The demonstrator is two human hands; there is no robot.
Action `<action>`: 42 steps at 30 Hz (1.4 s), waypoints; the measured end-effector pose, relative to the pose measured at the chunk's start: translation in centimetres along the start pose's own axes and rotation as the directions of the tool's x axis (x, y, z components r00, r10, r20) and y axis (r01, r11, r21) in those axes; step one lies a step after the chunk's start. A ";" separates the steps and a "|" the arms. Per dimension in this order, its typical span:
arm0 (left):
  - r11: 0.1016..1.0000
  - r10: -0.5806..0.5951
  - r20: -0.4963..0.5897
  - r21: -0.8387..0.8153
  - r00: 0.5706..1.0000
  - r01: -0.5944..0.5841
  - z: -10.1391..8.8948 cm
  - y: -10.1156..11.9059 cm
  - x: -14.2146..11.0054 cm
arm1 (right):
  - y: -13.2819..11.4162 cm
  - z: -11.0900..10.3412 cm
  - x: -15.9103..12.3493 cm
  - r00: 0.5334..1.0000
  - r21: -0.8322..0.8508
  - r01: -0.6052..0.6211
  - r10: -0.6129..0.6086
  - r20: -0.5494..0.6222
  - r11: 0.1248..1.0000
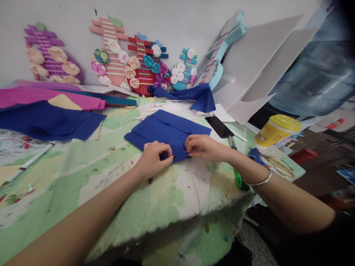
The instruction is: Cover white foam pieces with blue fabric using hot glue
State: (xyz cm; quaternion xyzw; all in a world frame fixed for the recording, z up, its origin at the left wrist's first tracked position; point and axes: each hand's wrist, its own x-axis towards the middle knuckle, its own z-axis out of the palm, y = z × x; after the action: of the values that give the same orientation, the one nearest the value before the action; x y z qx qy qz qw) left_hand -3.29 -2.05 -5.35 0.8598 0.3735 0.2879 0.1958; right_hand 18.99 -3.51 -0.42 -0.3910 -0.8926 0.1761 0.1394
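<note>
A folded sheet of dark blue crepe paper (166, 127) lies on the table in front of me, its layers overlapping along a ragged edge. My left hand (158, 155) pinches its near edge between thumb and fingers. Close by on the right, my right hand (201, 147) also has its fingertips closed on the paper near the same edge. The fingertips hide part of the paper. Beyond the right hand lies a black phone (219, 126), and a green-handled utility knife (237, 177) is partly covered by my right forearm.
Flower-decorated toy lutes (144, 70) lean on the back wall. More blue paper (52, 120) and pink paper (55, 99) lie at left, near a white marker (30, 162). On the right are a yellow cup (277, 131), scissors (279, 164) and white boards (266, 48).
</note>
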 end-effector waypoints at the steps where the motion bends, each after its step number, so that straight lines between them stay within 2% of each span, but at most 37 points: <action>1: 1.000 0.004 -0.001 -0.002 1.000 -0.004 0.0 -0.1 0.0 | 0.0 0.0 0.1 1.000 -0.015 0.004 -0.004 0.008 1.000; 14: 0.998 -0.009 0.010 0.067 1.000 0.008 0.1 0.0 0.1 | -0.2 0.0 1.6 0.989 -0.115 -0.004 0.021 0.147 0.993; 18: 0.998 -0.015 0.002 0.065 1.000 0.015 0.3 0.2 0.1 | 0.0 0.3 1.9 0.990 -0.126 0.017 0.001 0.144 0.992; 24: 0.992 -0.083 -0.038 0.091 0.996 0.086 1.0 0.7 0.6 | 0.2 0.5 1.8 0.992 -0.129 0.030 -0.013 0.127 0.991; 33: 0.991 -0.064 -0.060 0.115 0.996 0.071 1.3 0.7 0.7 | 0.2 0.6 1.7 0.991 -0.118 0.023 -0.008 0.131 0.993; 42: 0.990 -0.132 -0.055 0.044 0.990 0.134 1.2 0.4 0.9 | 0.7 -0.2 0.6 0.990 -0.022 0.036 -0.032 0.140 0.999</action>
State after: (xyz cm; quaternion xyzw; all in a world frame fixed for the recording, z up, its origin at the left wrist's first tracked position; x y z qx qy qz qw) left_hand -1.80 -1.80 -5.73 0.8296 0.4416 0.2875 0.1845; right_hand 19.11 -2.54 -0.46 -0.3642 -0.9088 0.1895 0.0749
